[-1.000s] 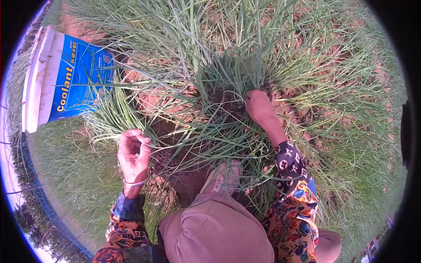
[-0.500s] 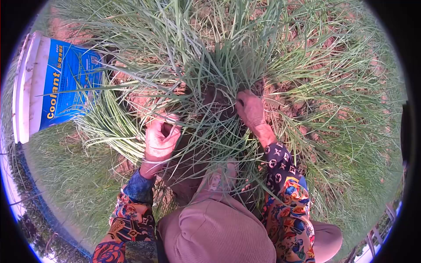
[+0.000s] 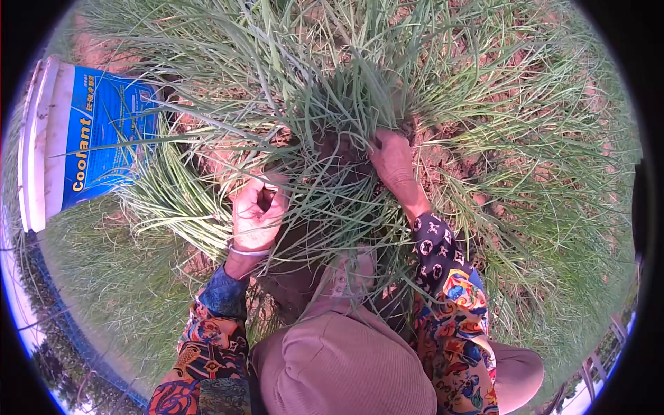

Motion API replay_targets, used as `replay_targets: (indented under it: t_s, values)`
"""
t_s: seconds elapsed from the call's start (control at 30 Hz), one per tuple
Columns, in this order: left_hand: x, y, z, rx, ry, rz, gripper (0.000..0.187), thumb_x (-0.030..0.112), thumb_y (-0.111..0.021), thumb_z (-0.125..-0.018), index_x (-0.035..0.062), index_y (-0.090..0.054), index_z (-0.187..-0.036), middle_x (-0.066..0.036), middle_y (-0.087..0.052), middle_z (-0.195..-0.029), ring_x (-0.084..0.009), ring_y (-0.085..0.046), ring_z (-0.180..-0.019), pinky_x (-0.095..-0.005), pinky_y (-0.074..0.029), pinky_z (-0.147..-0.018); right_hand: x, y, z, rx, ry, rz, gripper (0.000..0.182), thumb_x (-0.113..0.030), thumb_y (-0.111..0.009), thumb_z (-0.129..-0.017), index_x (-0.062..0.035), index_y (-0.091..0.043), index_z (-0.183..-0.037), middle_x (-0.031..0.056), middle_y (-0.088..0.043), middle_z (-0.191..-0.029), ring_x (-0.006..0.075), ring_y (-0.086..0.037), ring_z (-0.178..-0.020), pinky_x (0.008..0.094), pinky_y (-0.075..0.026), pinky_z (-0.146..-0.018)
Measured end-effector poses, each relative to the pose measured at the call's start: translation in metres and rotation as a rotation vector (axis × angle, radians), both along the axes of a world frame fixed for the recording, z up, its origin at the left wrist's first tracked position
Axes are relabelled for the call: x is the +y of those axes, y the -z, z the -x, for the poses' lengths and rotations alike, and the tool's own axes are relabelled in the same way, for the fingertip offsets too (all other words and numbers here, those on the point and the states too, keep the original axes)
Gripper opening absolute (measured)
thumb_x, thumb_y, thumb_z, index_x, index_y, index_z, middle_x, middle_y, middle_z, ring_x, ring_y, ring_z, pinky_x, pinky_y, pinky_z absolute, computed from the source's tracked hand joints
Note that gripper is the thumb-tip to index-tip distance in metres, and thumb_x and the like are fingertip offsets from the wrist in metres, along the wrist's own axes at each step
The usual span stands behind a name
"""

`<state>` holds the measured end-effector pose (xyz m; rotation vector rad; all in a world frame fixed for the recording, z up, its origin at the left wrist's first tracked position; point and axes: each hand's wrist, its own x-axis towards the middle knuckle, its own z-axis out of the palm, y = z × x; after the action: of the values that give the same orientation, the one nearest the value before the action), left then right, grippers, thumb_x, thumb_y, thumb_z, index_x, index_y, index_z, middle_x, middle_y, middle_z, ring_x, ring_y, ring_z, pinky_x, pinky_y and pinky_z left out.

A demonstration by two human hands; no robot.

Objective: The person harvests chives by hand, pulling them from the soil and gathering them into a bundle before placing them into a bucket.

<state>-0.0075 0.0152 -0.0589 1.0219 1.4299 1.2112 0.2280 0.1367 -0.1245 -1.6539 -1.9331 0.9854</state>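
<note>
- Green-leaf clump (image 3: 346,104): a dense tuft of long, thin, chive-like blades, rooted in reddish-brown soil (image 3: 443,155) at the middle of the bed, straight in front of the crouching person.
- Right hand (image 3: 393,166): pushed into the base of the clump, knuckles up, fingers buried among the stems. Grip looks closed around a bunch near the roots, probably because the stalks gather low down there; fingertips hidden, so this is a judgement.
- Left hand (image 3: 257,214): just left of the clump, fingers curled together around a few loose blades, palm partly turned up. A thin band sits at the wrist.
- Appearance: blades pale to mid green, some yellowed and dry at the tips, splaying outward in all directions; darker earth shows at the root zone between the hands.
- Cut blades (image 3: 173,197): lying in a flat sheaf to the left, leaves roughly aligned.
- Bucket (image 3: 76,135): white with a blue "Coolant" label, on its side at the far left, touching the sheaf.
- Patterned sleeves (image 3: 449,311) cover both forearms.
</note>
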Motion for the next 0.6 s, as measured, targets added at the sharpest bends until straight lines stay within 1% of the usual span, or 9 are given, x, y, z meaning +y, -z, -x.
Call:
replay_targets:
  t_s: [0.17,0.27,0.3,0.37,0.4,0.43,0.47,0.53,0.6]
  values:
    - [0.012,-0.056,-0.021,0.135,-0.013,0.027,0.015,-0.003,-0.061,-0.086,0.0017,-0.054,-0.099,-0.001,-0.060,-0.085,-0.0037,-0.051,-0.066,-0.0187,-0.042,-0.061,-0.007,0.009,0.002,-0.078,-0.040,-0.131,0.015,-0.013,-0.063,-0.081,0.0002,-0.059,-0.087,0.0210,-0.060,-0.087,0.0420,-0.058,-0.082,0.0429,-0.047,-0.069]
    - [0.018,-0.082,-0.026,0.146,-0.048,-0.040,0.018,-0.002,-0.059,-0.086,-0.0020,-0.053,-0.103,-0.007,-0.061,-0.091,-0.0065,-0.053,-0.071,-0.0207,-0.044,-0.065,-0.017,-0.012,-0.006,0.164,0.128,-0.175,0.013,-0.011,-0.064,-0.081,-0.0008,-0.060,-0.089,0.0190,-0.060,-0.085,0.0400,-0.058,-0.075,0.0408,-0.047,-0.067]
    - [0.018,-0.089,-0.027,0.152,-0.071,-0.089,0.019,-0.002,-0.059,-0.086,-0.0029,-0.052,-0.104,-0.008,-0.061,-0.090,-0.0070,-0.053,-0.072,-0.0210,-0.044,-0.067,-0.019,-0.026,-0.016,0.266,0.103,-0.211,0.016,-0.011,-0.064,-0.084,-0.0009,-0.059,-0.095,0.0124,-0.061,-0.081,0.0282,-0.059,-0.070,0.0358,-0.046,-0.064]
    - [0.021,-0.104,-0.031,0.134,-0.119,-0.164,0.022,-0.002,-0.058,-0.086,-0.0041,-0.051,-0.107,-0.008,-0.061,-0.090,-0.0080,-0.053,-0.074,-0.0217,-0.044,-0.069,-0.018,-0.059,-0.034,0.323,0.349,-0.177,0.013,-0.012,-0.061,-0.089,-0.0019,-0.060,-0.098,0.0047,-0.060,-0.077,0.0152,-0.058,-0.070,0.0308,-0.045,-0.063]
    - [0.021,-0.111,-0.033,0.110,-0.145,-0.181,0.023,-0.001,-0.058,-0.086,-0.0044,-0.050,-0.107,-0.008,-0.061,-0.089,-0.0084,-0.052,-0.075,-0.0221,-0.043,-0.071,-0.017,-0.076,-0.044,0.491,0.641,-0.006,0.012,-0.013,-0.056,-0.092,-0.0014,-0.060,-0.094,0.0013,-0.059,-0.076,0.0082,-0.055,-0.069,0.0258,-0.045,-0.061]
    - [0.022,-0.116,-0.035,0.114,-0.156,-0.228,0.025,-0.002,-0.058,-0.085,-0.0042,-0.050,-0.108,-0.009,-0.061,-0.089,-0.0105,-0.054,-0.075,-0.0239,-0.044,-0.071,-0.010,-0.079,-0.053,0.723,0.639,-0.335,0.019,-0.018,-0.051,-0.095,-0.0023,-0.060,-0.090,0.0034,-0.062,-0.076,0.0082,-0.054,-0.063,0.0240,-0.044,-0.057]
    - [0.020,-0.119,-0.038,0.137,-0.136,-0.308,0.024,-0.002,-0.057,-0.084,-0.0038,-0.050,-0.107,-0.010,-0.061,-0.090,-0.0120,-0.054,-0.075,-0.0246,-0.044,-0.071,-0.010,-0.093,-0.066,0.683,0.829,-0.271,0.027,-0.023,-0.045,-0.097,-0.0021,-0.060,-0.087,0.0073,-0.065,-0.081,0.0103,-0.056,-0.067,0.0236,-0.046,-0.061]
    - [0.020,-0.127,-0.042,0.179,-0.091,-0.480,0.022,-0.003,-0.057,-0.084,-0.0031,-0.052,-0.105,-0.011,-0.062,-0.090,-0.0151,-0.056,-0.074,-0.0259,-0.045,-0.071,-0.007,-0.092,-0.080,0.734,0.877,-0.283,0.030,-0.024,-0.042,-0.095,-0.0021,-0.060,-0.087,0.0094,-0.067,-0.086,0.0112,-0.057,-0.069,0.0243,-0.046,-0.065]
    - [0.030,-0.135,-0.039,0.370,0.177,-0.509,0.027,-0.003,-0.060,-0.079,-0.0051,-0.054,-0.106,-0.016,-0.062,-0.090,-0.0236,-0.060,-0.079,-0.0316,-0.048,-0.073,-0.008,-0.076,-0.085,0.528,0.642,-0.384,0.030,-0.024,-0.045,-0.092,0.0009,-0.061,-0.090,0.0105,-0.068,-0.084,0.0148,-0.060,-0.068,0.0282,-0.047,-0.069]
